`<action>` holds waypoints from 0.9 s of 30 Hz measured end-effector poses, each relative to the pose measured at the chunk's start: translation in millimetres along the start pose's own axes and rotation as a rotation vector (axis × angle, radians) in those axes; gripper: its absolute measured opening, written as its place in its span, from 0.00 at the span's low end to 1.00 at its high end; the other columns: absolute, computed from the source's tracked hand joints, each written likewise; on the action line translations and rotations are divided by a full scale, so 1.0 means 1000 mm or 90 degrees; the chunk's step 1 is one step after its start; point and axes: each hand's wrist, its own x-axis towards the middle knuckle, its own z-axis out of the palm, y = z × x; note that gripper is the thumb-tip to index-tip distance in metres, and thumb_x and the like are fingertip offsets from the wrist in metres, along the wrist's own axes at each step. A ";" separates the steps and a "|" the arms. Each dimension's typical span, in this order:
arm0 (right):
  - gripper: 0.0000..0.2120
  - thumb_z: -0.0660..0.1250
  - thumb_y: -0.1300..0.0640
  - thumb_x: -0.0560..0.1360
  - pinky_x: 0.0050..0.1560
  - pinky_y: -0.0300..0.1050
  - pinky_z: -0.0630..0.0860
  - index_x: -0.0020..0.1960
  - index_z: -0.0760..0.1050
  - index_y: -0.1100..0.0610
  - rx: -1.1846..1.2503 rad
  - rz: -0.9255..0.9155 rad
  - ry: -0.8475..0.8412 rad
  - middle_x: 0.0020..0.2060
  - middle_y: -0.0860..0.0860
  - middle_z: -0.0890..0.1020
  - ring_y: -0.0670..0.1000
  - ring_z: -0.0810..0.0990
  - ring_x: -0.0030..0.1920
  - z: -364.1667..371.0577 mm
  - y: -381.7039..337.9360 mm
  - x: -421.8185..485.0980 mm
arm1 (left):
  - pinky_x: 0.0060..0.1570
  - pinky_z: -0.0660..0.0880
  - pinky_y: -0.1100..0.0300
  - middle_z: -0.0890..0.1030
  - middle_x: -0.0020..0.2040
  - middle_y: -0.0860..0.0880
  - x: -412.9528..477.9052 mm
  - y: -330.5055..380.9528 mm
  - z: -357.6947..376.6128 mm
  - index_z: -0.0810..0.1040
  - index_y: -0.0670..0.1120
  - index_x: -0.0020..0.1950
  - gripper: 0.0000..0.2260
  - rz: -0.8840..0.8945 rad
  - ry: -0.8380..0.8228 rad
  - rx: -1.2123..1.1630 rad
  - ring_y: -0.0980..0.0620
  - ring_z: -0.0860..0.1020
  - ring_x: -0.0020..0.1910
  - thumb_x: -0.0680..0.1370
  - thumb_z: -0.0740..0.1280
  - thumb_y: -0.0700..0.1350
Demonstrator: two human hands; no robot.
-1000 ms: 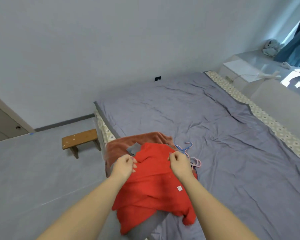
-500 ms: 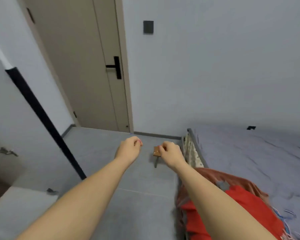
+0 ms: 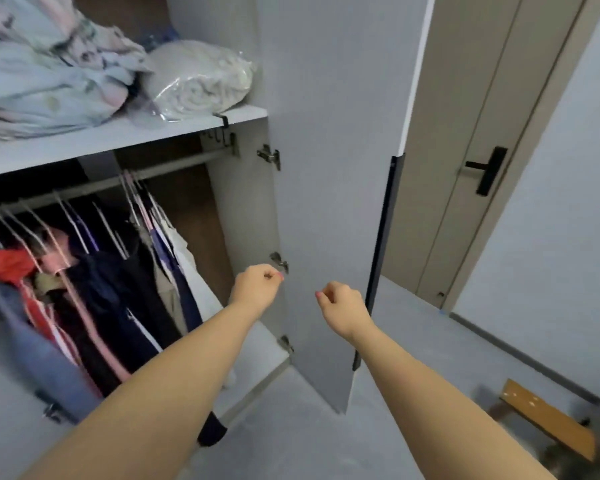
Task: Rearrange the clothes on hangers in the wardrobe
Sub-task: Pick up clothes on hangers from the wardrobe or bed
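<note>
The wardrobe stands open before me, its grey door (image 3: 329, 188) swung out to the right. Several garments hang on hangers from the rail (image 3: 94, 187): a red one (image 3: 4, 265), dark navy ones (image 3: 118, 292), a white one (image 3: 187, 261) and a blue one (image 3: 32, 348) at the left. My left hand (image 3: 257, 287) is held out in front of the wardrobe's right side with fingers curled, holding nothing. My right hand (image 3: 340, 308) hovers in front of the door, fingers also curled and empty.
Folded bedding (image 3: 49, 64) and a bagged blanket (image 3: 198, 77) lie on the upper shelf (image 3: 125, 136). A room door with a black handle (image 3: 489, 171) is at the right. A small wooden stool (image 3: 548, 417) stands on the floor at lower right.
I have turned from the bed to the wardrobe. Both hands let go of the red garment on the bed and now hang empty in the air.
</note>
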 end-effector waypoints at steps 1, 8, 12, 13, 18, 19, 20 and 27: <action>0.12 0.59 0.50 0.79 0.49 0.52 0.77 0.48 0.75 0.58 -0.005 -0.014 -0.011 0.45 0.57 0.81 0.59 0.78 0.48 0.008 -0.008 0.011 | 0.50 0.76 0.57 0.84 0.42 0.50 0.007 -0.011 -0.008 0.83 0.49 0.43 0.09 -0.011 0.005 0.004 0.46 0.80 0.48 0.77 0.65 0.50; 0.11 0.60 0.49 0.78 0.50 0.53 0.77 0.45 0.72 0.56 -0.063 -0.116 -0.093 0.45 0.59 0.81 0.62 0.78 0.49 0.046 -0.055 0.103 | 0.49 0.78 0.56 0.83 0.40 0.50 0.059 -0.053 -0.048 0.83 0.51 0.43 0.08 -0.090 0.072 -0.012 0.48 0.80 0.45 0.77 0.65 0.49; 0.14 0.61 0.50 0.78 0.49 0.51 0.75 0.35 0.66 0.50 -0.075 -0.174 -0.129 0.42 0.59 0.81 0.61 0.78 0.49 0.060 -0.084 0.158 | 0.49 0.78 0.55 0.81 0.39 0.51 0.088 -0.067 -0.069 0.82 0.51 0.43 0.10 -0.146 0.109 0.027 0.49 0.79 0.43 0.79 0.63 0.49; 0.14 0.61 0.50 0.78 0.49 0.50 0.75 0.34 0.66 0.51 -0.071 -0.180 -0.133 0.40 0.57 0.80 0.61 0.78 0.48 0.064 -0.092 0.171 | 0.49 0.78 0.53 0.81 0.38 0.51 0.094 -0.073 -0.075 0.81 0.51 0.40 0.11 -0.159 0.118 0.033 0.49 0.79 0.42 0.79 0.63 0.50; 0.09 0.62 0.52 0.78 0.44 0.44 0.70 0.42 0.74 0.56 -0.037 -0.202 -0.180 0.37 0.54 0.78 0.59 0.79 0.47 0.101 -0.127 0.223 | 0.47 0.79 0.53 0.82 0.41 0.48 0.111 -0.114 -0.110 0.81 0.50 0.41 0.10 -0.259 0.190 0.063 0.47 0.80 0.42 0.78 0.63 0.49; 0.09 0.62 0.52 0.78 0.43 0.44 0.69 0.43 0.75 0.56 -0.034 -0.202 -0.195 0.38 0.54 0.79 0.59 0.79 0.47 0.111 -0.133 0.231 | 0.46 0.79 0.54 0.82 0.41 0.49 0.116 -0.123 -0.117 0.81 0.53 0.39 0.10 -0.276 0.202 0.067 0.48 0.80 0.42 0.78 0.63 0.50; 0.10 0.62 0.52 0.78 0.43 0.44 0.69 0.44 0.75 0.57 -0.033 -0.205 -0.210 0.39 0.54 0.79 0.59 0.79 0.47 0.122 -0.139 0.239 | 0.46 0.79 0.55 0.82 0.41 0.50 0.122 -0.133 -0.124 0.79 0.55 0.38 0.10 -0.287 0.214 0.067 0.49 0.80 0.42 0.78 0.64 0.50; 0.09 0.61 0.50 0.78 0.46 0.48 0.76 0.45 0.74 0.55 -0.078 -0.240 -0.235 0.41 0.55 0.80 0.59 0.79 0.45 0.183 -0.192 0.303 | 0.41 0.80 0.54 0.82 0.40 0.50 0.203 -0.174 -0.162 0.81 0.52 0.40 0.09 -0.270 0.245 0.148 0.49 0.80 0.40 0.78 0.63 0.46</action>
